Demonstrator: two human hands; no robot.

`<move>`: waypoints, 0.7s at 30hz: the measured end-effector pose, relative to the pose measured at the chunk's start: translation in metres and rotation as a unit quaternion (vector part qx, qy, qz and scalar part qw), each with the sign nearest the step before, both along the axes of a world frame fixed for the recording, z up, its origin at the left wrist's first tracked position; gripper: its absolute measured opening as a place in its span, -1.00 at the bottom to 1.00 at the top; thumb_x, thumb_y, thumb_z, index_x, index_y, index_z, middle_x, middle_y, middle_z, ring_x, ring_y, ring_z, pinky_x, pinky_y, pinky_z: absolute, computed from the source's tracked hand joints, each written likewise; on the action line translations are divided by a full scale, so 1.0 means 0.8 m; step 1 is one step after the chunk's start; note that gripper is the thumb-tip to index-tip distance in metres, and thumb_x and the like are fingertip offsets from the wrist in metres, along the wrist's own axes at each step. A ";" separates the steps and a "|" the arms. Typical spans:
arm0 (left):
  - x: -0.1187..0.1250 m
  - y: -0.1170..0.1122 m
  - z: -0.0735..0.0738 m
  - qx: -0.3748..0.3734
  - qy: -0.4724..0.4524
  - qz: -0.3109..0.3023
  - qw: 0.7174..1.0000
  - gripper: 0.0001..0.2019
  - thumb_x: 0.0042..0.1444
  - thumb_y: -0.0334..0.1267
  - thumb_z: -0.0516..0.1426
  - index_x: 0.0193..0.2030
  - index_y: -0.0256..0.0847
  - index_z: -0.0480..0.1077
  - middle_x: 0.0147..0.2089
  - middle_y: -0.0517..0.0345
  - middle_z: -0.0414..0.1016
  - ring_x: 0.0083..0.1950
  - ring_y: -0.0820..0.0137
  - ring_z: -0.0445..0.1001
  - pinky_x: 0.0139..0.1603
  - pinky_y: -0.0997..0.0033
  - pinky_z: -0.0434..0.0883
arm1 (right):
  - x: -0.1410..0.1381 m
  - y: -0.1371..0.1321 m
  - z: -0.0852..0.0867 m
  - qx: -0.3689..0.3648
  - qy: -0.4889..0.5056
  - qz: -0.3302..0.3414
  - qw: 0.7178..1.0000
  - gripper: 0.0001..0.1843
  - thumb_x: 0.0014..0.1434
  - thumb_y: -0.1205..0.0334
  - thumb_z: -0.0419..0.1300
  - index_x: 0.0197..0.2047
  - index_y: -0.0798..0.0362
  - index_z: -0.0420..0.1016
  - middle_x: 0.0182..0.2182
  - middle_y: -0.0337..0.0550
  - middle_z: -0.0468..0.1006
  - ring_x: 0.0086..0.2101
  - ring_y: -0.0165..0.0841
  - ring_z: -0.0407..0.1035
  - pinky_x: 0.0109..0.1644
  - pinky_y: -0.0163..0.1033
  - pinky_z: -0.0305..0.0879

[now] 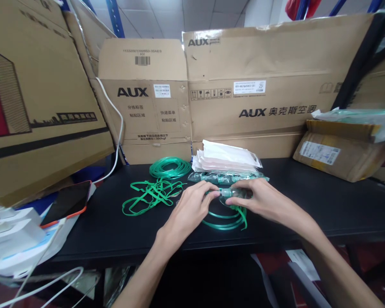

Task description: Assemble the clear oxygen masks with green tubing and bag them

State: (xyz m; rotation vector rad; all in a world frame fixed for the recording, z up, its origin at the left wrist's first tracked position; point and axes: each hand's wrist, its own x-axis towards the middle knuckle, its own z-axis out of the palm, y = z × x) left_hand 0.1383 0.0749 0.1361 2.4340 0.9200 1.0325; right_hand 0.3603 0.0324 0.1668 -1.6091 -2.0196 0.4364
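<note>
Both hands meet over a clear green-tinted plastic mask point(234, 194) on the black table point(308, 201). My left hand point(192, 207) pinches the mask's connector end with thumb and fingers. My right hand point(259, 196) is closed round the mask's body from the right. A coil of green tubing point(224, 220) lies under the mask, between the hands. Behind them sits a row of more packed green masks point(227, 176) and a stack of white plastic bags point(226, 157).
Loose green elastic straps point(150, 194) and another green tubing coil point(170, 167) lie left of my hands. A phone in an orange case point(67, 202) rests at the table's left edge near white chargers and cables. Cardboard boxes wall the back and a box point(336, 149) stands right.
</note>
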 end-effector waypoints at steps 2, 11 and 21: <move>-0.001 0.001 0.002 -0.012 0.000 -0.005 1.000 -0.88 0.40 -0.33 0.15 -0.09 -0.12 0.54 -0.09 0.21 0.63 -0.05 0.32 0.57 -0.02 0.37 0.35 | 0.003 0.001 0.001 -0.011 0.011 0.012 1.000 -0.43 0.17 -0.22 0.34 0.04 0.05 0.68 -0.08 -0.01 0.71 -0.03 0.00 0.52 0.01 -0.05 0.41; -0.009 -0.004 0.009 -0.079 0.005 -0.029 0.996 -0.85 0.39 -0.21 0.16 -0.13 -0.10 0.58 -0.18 0.26 0.66 -0.16 0.35 0.59 -0.12 0.47 0.40 | 0.002 -0.006 -0.028 -0.020 0.133 0.065 0.989 -0.51 0.32 -0.19 0.19 0.01 0.02 0.67 -0.09 -0.12 0.72 -0.11 -0.13 0.58 -0.04 -0.15 0.47; -0.033 -0.016 -0.055 0.012 0.057 -0.029 0.998 -0.86 0.37 -0.20 0.18 -0.04 0.00 0.59 -0.29 0.24 0.59 -0.35 0.40 0.55 -0.31 0.53 0.43 | -0.008 -0.020 -0.092 0.126 0.145 0.030 0.981 -0.77 0.03 0.17 0.48 -0.18 -0.18 0.75 -0.12 -0.25 0.77 -0.11 -0.12 0.66 -0.08 -0.33 0.56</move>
